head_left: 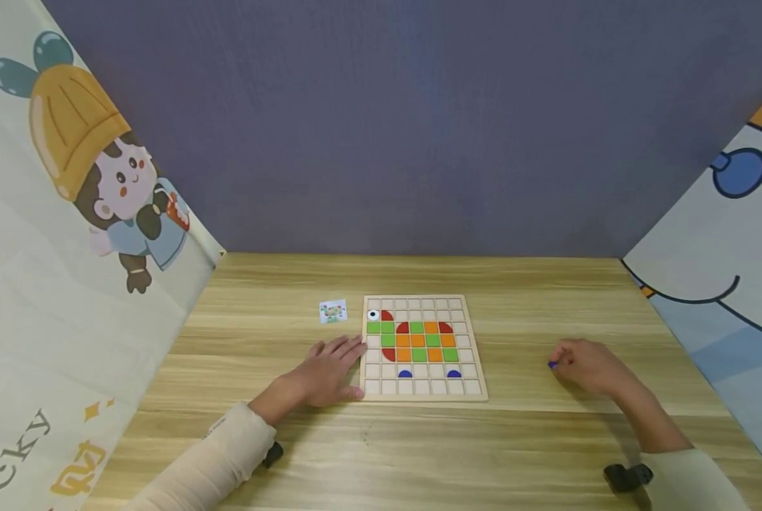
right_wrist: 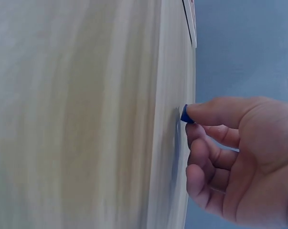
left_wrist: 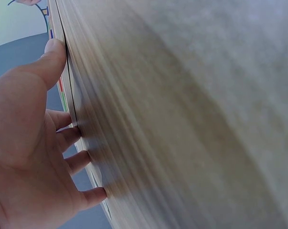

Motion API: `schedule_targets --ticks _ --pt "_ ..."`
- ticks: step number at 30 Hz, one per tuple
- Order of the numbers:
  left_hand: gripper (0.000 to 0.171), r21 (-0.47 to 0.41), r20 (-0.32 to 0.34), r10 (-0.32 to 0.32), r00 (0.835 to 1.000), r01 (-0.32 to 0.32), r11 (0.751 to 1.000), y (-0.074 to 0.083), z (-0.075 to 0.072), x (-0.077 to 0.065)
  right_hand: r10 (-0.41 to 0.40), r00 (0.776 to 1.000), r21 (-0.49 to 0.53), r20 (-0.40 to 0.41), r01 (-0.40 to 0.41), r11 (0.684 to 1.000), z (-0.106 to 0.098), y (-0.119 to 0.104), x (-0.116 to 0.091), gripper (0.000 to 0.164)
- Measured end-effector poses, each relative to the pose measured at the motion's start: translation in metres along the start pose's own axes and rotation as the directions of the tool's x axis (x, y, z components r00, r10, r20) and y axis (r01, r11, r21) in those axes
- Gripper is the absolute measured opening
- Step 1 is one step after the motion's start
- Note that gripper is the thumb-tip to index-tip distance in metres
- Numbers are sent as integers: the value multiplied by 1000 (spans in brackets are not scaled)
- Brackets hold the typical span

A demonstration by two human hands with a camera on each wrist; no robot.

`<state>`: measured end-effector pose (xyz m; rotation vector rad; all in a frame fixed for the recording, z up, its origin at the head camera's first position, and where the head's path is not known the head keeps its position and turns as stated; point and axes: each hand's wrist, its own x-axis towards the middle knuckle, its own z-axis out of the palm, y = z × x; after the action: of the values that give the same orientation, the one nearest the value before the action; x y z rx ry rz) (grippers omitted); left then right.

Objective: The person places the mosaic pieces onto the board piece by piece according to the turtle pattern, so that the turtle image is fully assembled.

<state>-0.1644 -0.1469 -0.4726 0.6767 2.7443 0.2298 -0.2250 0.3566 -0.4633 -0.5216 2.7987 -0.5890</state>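
My right hand [head_left: 588,365] pinches a small blue piece [right_wrist: 186,114] between thumb and fingertips, low over the table to the right of the board. The other fingers of that hand are curled. My left hand [head_left: 329,370] lies with fingers spread at the left edge of a wooden grid board [head_left: 422,387], thumb and fingertips right at its rim. Green, orange and red tiles [head_left: 417,341] sit in the board's squares, with a white eye tile [head_left: 373,315] at upper left. Two blue half-round pieces [head_left: 405,374] lie in a lower row.
A small picture card [head_left: 333,311] lies on the wood-grain table [head_left: 278,284], left of the board. A dark grey panel [head_left: 419,142] stands along the back, and printed walls [head_left: 48,319] close off both sides.
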Motion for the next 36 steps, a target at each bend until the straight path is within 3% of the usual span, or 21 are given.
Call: schedule_targets --ticks 20,36 --pt "88 -18 -10 1 1000 -1 1000 -1 1 1 -8 1000 141 6 7 990 8 -28 35 5" --pt "88 10 -15 16 1000 -16 1000 -1 1 1 -110 994 220 27 101 970 16 -49 63 7"
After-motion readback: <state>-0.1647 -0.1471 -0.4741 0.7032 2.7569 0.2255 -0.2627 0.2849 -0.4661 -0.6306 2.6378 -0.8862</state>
